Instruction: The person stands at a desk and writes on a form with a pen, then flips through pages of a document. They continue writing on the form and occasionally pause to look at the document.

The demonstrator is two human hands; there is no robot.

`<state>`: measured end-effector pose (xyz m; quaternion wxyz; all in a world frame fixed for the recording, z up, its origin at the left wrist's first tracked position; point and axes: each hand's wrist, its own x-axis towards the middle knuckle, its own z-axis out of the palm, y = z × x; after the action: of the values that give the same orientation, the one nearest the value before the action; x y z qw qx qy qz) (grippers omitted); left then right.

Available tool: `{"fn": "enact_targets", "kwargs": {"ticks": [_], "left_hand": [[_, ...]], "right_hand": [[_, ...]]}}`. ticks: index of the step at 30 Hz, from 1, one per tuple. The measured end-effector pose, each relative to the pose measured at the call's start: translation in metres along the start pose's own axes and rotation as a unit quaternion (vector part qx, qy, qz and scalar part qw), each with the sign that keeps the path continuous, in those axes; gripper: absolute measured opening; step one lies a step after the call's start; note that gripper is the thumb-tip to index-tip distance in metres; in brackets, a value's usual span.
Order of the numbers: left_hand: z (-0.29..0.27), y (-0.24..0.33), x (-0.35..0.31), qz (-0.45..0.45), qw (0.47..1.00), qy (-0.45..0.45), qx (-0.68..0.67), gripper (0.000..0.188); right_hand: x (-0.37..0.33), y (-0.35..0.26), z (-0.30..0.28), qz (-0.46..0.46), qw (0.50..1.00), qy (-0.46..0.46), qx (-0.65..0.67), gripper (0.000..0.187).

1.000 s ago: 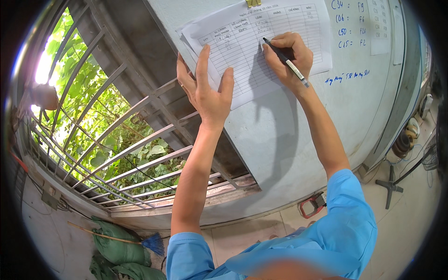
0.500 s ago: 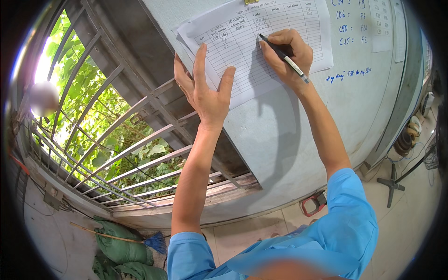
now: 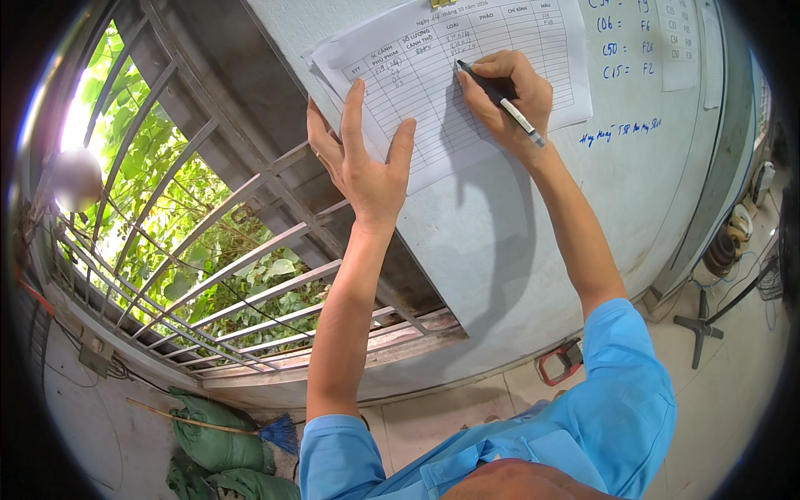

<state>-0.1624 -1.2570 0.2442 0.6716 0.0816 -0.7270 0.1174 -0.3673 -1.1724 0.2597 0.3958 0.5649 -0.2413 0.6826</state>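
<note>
A printed form sheet (image 3: 467, 75), white with a ruled table, hangs flat against a pale grey wall (image 3: 500, 242) near the top of the view, with a second sheet's edge showing behind its left side. The right hand (image 3: 508, 100) is closed around a black pen with a white barrel end (image 3: 500, 102); the pen tip touches the sheet in the upper rows of the table, just below the header line. The left hand (image 3: 362, 162) is open, fingers spread and pointing upward, palm pressed on the lower left part of the sheet, overlapping its edge and the wall beside it. Both forearms rise from the lower edge, with light blue sleeves (image 3: 625, 392).

Blue handwritten marks sit on the wall to the right of the sheet, beside a narrow paper strip (image 3: 677, 42). Left of the wall, a grey metal window grille (image 3: 208, 250) opens onto green foliage. Below the grille, green sacks (image 3: 217, 442) lie on the floor with a blue-bristled broom (image 3: 250, 429) across them. A red-framed object (image 3: 560, 362) rests at the foot of the wall; a fan stand base (image 3: 700, 329) stands at the right.
</note>
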Motion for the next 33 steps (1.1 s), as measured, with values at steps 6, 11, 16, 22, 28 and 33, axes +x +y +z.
{"fn": "enact_targets", "kwargs": {"ticks": [6,11,16,22,28,33], "left_hand": [[0.0001,0.0012,0.0002,-0.006,1.000,0.003,-0.001,0.076],[-0.0005,0.0019,0.0001,-0.007,1.000,0.000,0.005,0.076],[-0.0006,0.0013,0.0001,-0.006,1.000,-0.001,-0.006,0.075],[-0.0005,0.0020,-0.0002,-0.005,1.000,0.001,0.004,0.075],[-0.0001,0.0009,0.0004,-0.004,1.000,0.002,0.000,0.076],[0.0011,0.0002,-0.0003,-0.004,1.000,0.004,-0.007,0.074]], "right_hand": [[0.0000,-0.0004,-0.0024,0.015,1.000,-0.009,-0.002,0.021],[0.0004,-0.0014,-0.0013,0.013,1.000,-0.001,-0.004,0.020],[-0.0009,-0.0039,-0.0020,0.049,0.998,0.010,0.036,0.019],[0.0000,-0.0038,-0.0050,0.047,0.999,-0.005,0.027,0.018],[-0.0001,-0.0016,-0.0039,0.032,0.999,-0.009,0.002,0.020],[-0.0028,0.0003,-0.0060,0.056,0.998,-0.028,-0.020,0.021]]}}
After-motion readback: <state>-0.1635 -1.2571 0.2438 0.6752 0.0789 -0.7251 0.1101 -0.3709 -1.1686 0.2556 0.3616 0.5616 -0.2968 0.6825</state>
